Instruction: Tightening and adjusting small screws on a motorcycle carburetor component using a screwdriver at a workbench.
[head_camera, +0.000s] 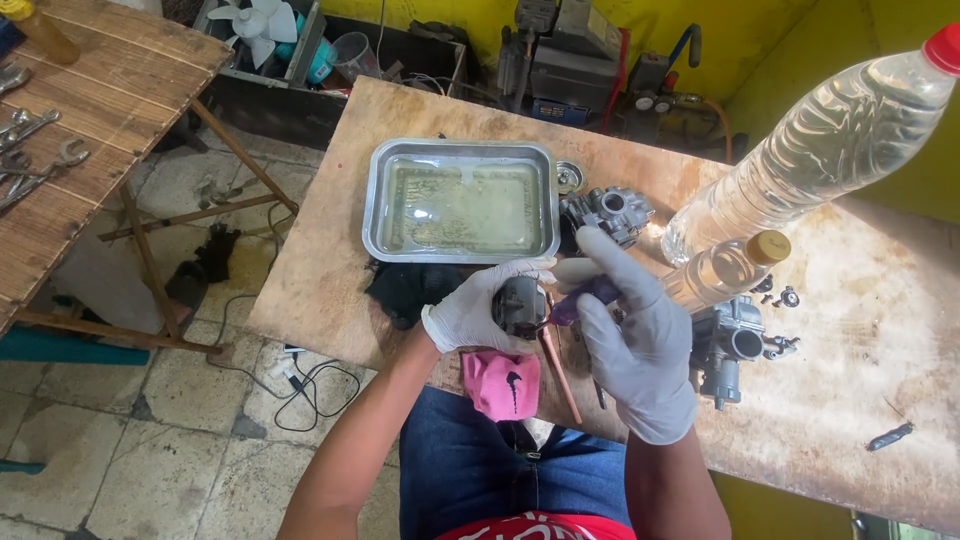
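The gloved left hand (472, 312) was curled around a small dark metal part (520, 305), gripping it from the left. Just right of it, the gloved right hand (635, 345) pinched a purple-handled tool (578, 293) whose tip met the part, the other fingers loosely spread. Just beyond the left hand sat a metal tray (460, 150) of cloudy liquid; a pink cloth (500, 383) lay directly beneath the hands, and a carburetor body (728, 345) lay right of the right hand

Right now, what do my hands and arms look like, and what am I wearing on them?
Both the left hand and the right hand wear thin, whitish disposable gloves that end at the wrists, slightly wrinkled. The forearms are bare, with no sleeves, watch or bands visible.
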